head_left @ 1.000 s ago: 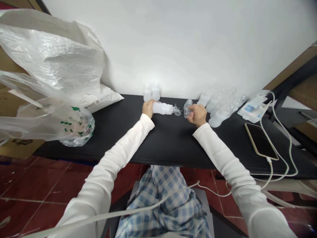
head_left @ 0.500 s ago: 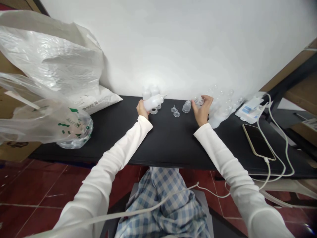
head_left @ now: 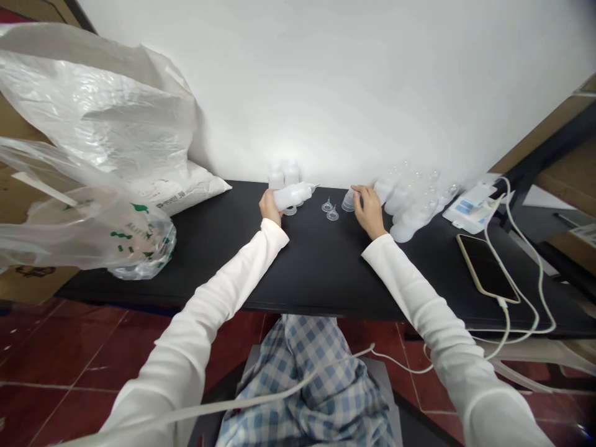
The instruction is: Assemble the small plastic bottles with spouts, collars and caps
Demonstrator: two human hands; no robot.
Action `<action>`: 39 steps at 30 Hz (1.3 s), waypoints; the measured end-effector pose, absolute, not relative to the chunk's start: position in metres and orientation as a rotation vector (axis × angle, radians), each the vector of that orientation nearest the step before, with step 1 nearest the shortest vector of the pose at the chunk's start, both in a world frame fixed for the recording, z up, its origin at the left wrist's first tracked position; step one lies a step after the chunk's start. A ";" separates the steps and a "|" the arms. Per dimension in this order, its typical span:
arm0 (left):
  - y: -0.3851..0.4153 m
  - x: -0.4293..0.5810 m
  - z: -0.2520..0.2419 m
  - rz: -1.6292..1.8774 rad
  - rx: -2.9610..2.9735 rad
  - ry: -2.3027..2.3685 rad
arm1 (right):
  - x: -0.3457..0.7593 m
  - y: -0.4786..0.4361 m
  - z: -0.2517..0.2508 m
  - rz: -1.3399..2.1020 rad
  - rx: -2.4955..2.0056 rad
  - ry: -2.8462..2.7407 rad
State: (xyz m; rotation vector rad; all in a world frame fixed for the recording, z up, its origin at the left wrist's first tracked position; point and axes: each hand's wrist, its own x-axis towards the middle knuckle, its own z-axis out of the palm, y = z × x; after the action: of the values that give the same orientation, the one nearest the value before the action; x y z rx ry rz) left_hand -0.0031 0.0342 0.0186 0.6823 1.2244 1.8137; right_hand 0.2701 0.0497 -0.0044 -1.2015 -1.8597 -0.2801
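Note:
My left hand grips a small white squeeze bottle, held on its side above the black table with its thin nozzle pointing right. My right hand rests on the table with its fingertips curled on a clear plastic cap. Between the hands lie two small clear funnel-shaped nozzle tips. A clear ring lies under the bottle. Two upright white bottles stand at the wall behind my left hand.
A pile of several empty white bottles lies right of my right hand. Farther right sit a white box, a phone and white cables. Large plastic bags fill the table's left side.
My right hand left the pile of bottles and moved left onto the clear cap. My left hand lowered the bottle slightly; a second ago it lay nearer the table's middle.

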 end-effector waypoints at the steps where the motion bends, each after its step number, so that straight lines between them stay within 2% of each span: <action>1: 0.034 -0.003 0.018 1.813 0.703 1.230 | 0.270 0.049 -0.004 -0.286 -1.212 -1.857; 8: 0.031 -0.003 0.008 1.838 1.100 1.292 | 0.253 0.029 0.005 -0.318 -1.153 -1.788; 14: 0.015 0.002 0.010 1.823 1.584 1.170 | 0.227 0.010 0.006 -0.172 -0.932 -2.156; 24: 0.020 -0.004 0.011 1.821 1.568 1.202 | 0.215 0.004 0.002 0.060 -0.833 -2.190; 34: 0.022 -0.005 0.013 1.850 1.523 1.277 | 0.208 0.000 0.004 -0.032 -0.825 -2.186; 39: 0.034 -0.008 0.007 1.695 1.396 1.384 | 0.211 0.003 0.003 -0.116 -0.785 -2.226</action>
State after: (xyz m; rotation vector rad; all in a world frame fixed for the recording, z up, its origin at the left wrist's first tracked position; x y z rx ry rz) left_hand -0.0078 0.0339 0.0074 1.3956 1.3843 1.6946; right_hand 0.2112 0.0027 0.0035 -0.7855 -2.2261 -0.1159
